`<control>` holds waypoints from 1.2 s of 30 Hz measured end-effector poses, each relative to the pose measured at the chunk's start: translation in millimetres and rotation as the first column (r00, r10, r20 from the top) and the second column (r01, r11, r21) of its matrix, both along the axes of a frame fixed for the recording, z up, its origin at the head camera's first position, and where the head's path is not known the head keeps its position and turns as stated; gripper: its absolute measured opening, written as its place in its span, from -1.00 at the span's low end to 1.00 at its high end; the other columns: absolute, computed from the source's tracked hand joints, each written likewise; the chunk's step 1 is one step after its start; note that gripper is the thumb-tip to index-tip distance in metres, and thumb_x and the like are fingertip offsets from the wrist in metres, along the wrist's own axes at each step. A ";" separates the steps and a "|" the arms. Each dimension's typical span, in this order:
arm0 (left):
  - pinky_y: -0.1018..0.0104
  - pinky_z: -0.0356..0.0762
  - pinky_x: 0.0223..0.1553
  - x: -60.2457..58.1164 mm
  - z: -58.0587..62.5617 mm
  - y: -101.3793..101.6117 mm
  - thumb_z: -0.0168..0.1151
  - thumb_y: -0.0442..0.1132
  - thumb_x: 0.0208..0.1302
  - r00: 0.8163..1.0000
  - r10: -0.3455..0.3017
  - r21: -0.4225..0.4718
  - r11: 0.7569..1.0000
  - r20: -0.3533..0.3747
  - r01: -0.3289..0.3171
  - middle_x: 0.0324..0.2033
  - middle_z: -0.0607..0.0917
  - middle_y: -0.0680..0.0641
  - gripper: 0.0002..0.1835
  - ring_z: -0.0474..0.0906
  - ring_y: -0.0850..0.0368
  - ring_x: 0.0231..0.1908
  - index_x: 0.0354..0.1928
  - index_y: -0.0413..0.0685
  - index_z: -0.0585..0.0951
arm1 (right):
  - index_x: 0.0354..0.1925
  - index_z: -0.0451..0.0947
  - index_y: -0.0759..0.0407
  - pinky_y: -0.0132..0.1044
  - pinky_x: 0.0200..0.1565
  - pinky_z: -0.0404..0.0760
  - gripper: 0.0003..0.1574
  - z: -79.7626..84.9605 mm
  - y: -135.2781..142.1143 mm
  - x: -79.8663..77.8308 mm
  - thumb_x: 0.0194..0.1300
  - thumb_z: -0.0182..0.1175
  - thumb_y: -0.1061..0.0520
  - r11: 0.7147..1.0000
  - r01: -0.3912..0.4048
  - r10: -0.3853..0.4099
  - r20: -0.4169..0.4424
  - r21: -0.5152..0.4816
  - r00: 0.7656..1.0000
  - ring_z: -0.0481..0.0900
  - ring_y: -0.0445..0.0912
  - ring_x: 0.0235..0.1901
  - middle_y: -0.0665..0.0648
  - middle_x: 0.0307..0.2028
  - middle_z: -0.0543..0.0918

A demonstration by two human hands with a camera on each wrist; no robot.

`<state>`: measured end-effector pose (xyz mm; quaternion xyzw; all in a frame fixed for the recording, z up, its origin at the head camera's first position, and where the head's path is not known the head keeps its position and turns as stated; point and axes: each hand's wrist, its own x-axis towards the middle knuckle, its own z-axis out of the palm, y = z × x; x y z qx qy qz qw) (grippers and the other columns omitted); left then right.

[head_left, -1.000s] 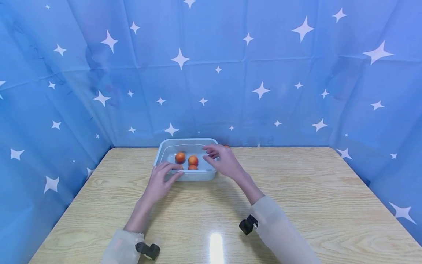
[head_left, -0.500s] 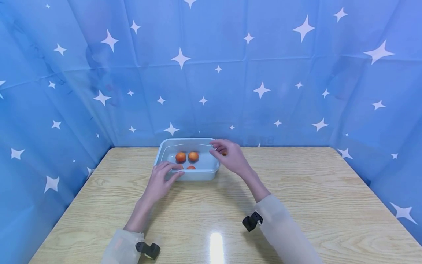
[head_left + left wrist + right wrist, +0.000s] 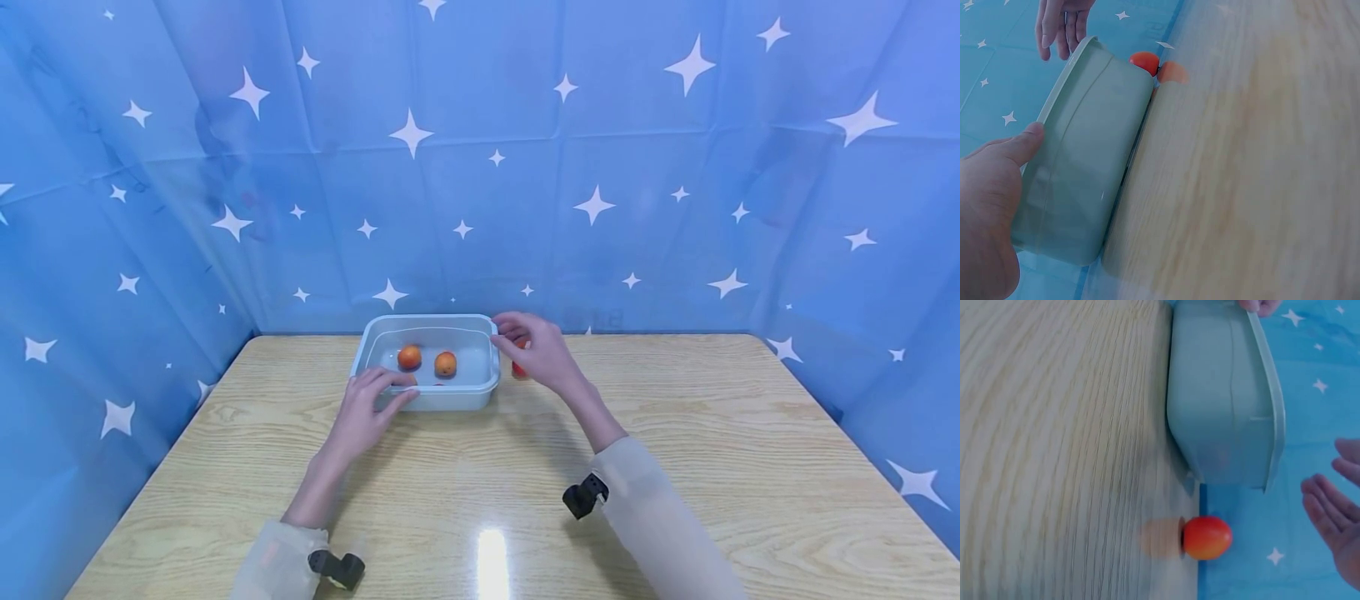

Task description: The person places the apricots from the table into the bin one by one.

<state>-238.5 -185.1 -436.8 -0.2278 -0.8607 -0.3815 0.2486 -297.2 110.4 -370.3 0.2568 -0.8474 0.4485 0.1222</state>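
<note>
A pale blue-green plastic box (image 3: 457, 401) stands at the far side of the table. My left hand (image 3: 363, 414) grips its near left rim; in the left wrist view the thumb lies along the outer wall. Inside are round orange-red fruits: one at the left (image 3: 408, 357), another near the middle (image 3: 446, 364), and others partly hidden by the left fingers and front wall. My right hand (image 3: 542, 357) hovers by the right rim, fingers loosely bent and holding nothing in the right wrist view. Below it, a smooth red-orange fruit (image 3: 1207, 537) sits on the table beside the box.
A wood-grain table (image 3: 675, 467) extends in front and to both sides. Right behind its far edge hangs a blue curtain (image 3: 637, 150) with white stars, which also closes off the left and right sides. Black wrist cameras sit on both sleeves.
My right hand has drawn back rightward from over the box to beyond its right rim, revealing more of the fruit outside. Fruits inside have rolled a little. The left hand has stayed put.
</note>
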 end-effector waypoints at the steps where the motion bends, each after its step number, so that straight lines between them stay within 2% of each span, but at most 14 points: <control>1: 0.01 0.27 0.09 0.0 0.0 0.1 0.45 -0.20 0.25 1.000 0.001 0.000 1.000 0.000 -0.001 -0.19 0.74 0.04 -0.81 0.60 0.01 -0.03 -0.12 -0.03 0.73 | 0.13 0.61 0.29 -0.10 -0.09 0.65 -0.59 -0.5 1.1 -0.9 0.39 0.32 0.12 1.000 0.004 -0.004 0.011 0.003 1.000 0.69 0.02 -0.18 0.21 -0.14 0.71; 9: 0.02 0.28 0.10 0.2 -0.1 0.8 0.44 -0.19 0.26 1.000 0.004 0.003 1.000 0.006 -0.004 -0.19 0.74 0.03 -0.82 0.60 0.00 -0.02 -0.13 -0.02 0.73 | 0.13 0.61 0.31 -0.08 -0.06 0.65 -0.58 -2.3 8.3 -4.0 0.36 0.34 0.15 1.000 0.023 -0.024 0.023 0.019 0.999 0.69 0.05 -0.19 0.24 -0.15 0.70; 16: 0.01 0.28 0.09 0.4 -1.3 0.1 0.46 -0.21 0.24 1.000 -0.003 0.005 1.000 -0.006 0.003 -0.20 0.74 0.05 -0.82 0.60 0.01 -0.04 -0.13 -0.02 0.74 | 0.13 0.61 0.29 -0.05 -0.04 0.63 -0.56 -8.0 14.2 -9.5 0.36 0.35 0.12 0.998 0.041 -0.042 0.029 0.045 0.999 0.69 0.07 -0.17 0.34 -0.07 0.69; 25: 0.00 0.27 0.11 1.3 -0.5 0.2 0.46 -0.21 0.23 1.000 -0.002 0.005 1.000 -0.003 0.002 -0.20 0.74 0.06 -0.81 0.60 0.00 -0.04 -0.12 -0.01 0.73 | 0.16 0.60 0.27 0.01 0.00 0.61 -0.56 -14.3 21.4 -14.0 0.38 0.32 0.11 0.995 0.052 -0.059 0.080 0.081 0.995 0.67 0.12 -0.10 0.33 0.00 0.68; 31: 0.02 0.27 0.07 1.0 -0.8 0.2 0.46 -0.22 0.23 1.000 -0.008 0.004 1.000 -0.014 0.008 -0.19 0.74 0.05 -0.81 0.60 -0.01 -0.02 -0.12 -0.02 0.73 | 0.18 0.57 0.32 0.01 0.00 0.60 -0.51 -19.5 24.4 -17.0 0.39 0.32 0.10 0.991 0.049 -0.062 0.103 0.125 0.993 0.63 0.12 -0.10 0.32 -0.04 0.67; 36: 0.00 0.27 0.10 1.4 -0.4 0.2 0.45 -0.21 0.25 1.000 -0.003 0.003 1.000 -0.001 0.003 -0.18 0.73 0.05 -0.81 0.59 0.00 -0.01 -0.11 -0.01 0.73 | 0.19 0.56 0.33 0.01 -0.01 0.60 -0.50 -24.7 26.5 -19.9 0.38 0.32 0.11 0.986 0.040 -0.062 0.130 0.164 0.990 0.62 0.13 -0.09 0.34 -0.02 0.66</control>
